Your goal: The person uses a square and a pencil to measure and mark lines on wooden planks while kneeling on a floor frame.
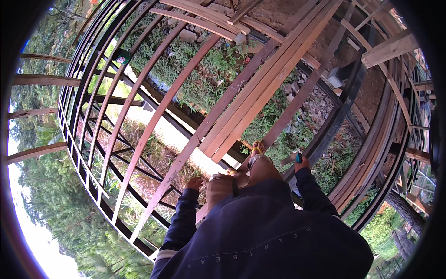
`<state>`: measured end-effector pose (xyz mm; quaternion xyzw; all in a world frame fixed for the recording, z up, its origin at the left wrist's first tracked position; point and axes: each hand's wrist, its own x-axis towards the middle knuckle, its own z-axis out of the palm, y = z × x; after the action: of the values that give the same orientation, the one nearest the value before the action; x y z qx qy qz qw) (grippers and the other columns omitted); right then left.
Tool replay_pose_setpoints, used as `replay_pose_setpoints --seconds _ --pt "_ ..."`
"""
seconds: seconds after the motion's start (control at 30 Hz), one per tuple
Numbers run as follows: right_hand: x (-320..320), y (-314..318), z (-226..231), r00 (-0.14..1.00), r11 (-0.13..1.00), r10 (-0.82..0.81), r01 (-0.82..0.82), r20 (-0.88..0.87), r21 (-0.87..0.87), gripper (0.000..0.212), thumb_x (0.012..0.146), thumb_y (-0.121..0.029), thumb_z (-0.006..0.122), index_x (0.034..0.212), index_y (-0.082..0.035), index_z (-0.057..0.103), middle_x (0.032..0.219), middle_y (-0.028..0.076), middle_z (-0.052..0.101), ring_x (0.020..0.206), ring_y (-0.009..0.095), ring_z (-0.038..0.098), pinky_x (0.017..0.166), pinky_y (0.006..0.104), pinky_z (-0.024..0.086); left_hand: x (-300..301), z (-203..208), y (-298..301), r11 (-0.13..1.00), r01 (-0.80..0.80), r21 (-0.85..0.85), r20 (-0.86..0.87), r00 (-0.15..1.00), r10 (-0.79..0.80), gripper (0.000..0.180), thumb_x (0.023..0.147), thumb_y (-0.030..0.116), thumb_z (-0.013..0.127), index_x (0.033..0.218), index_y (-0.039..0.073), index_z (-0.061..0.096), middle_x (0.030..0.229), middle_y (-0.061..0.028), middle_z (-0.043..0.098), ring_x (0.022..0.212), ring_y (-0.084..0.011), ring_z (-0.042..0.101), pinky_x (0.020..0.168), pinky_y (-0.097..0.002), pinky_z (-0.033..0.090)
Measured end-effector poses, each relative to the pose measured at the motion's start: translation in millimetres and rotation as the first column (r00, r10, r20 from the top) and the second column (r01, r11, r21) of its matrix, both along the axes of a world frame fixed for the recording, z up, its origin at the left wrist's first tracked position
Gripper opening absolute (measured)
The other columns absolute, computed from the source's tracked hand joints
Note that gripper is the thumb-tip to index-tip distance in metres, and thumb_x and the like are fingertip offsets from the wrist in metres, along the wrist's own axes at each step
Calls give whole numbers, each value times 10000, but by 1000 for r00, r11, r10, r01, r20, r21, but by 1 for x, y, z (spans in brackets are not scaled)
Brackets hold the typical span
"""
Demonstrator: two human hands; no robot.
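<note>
My right hand [302, 164] is closed round a small tool with a teal grip [298, 158]. A pale, blurred part of it points left, and its kind is too small to make out. Beside my left knee hangs my left hand [194, 182], its fingers loosely apart with nothing visible in them. My sandaled feet [257, 149] rest on a narrow reddish-brown beam [283, 124]. Just ahead and left of them, several brown planks [267, 90] lie side by side across the frame.
Spaced wooden joists [160, 111] cross dark beams [118, 174] on the left, with wide gaps above weeds and ground. More long boards [371, 158] are stacked at the right. A dark green object [121, 56] sits on the far-left joists. A timber post [390, 49] juts in at upper right.
</note>
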<state>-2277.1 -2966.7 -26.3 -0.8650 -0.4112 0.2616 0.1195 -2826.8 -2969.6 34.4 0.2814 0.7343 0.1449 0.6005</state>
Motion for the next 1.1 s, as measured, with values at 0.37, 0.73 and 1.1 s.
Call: replay_pose_setpoints --seconds 0.37,0.73,1.1 --pt "18 27 -13 995 997 -80 81 -65 19 218 667 -163 593 824 -26 531 776 226 578 789 418 551 682 463 435 8 -70 19 977 209 -31 0 978 -209 357 797 172 560 1086 -35 537 920 -125 623 805 -197 623 727 -284 510" --pt "-26 71 -101 961 979 -186 199 -202 47 238 673 -181 601 833 -16 538 744 200 573 720 385 558 646 434 438 51 -241 62 769 639 10 -330 728 -601 317 763 243 588 994 27 608 862 -145 640 823 -251 617 761 -344 486" --pt "-47 142 -317 819 920 -242 363 -520 145 128 722 -117 584 773 -25 512 618 115 556 585 239 588 491 358 449 198 -418 159 296 900 319 -750 431 -501 800 594 224 660 1310 68 339 1385 -156 271 1298 -356 210 1030 -532 189"
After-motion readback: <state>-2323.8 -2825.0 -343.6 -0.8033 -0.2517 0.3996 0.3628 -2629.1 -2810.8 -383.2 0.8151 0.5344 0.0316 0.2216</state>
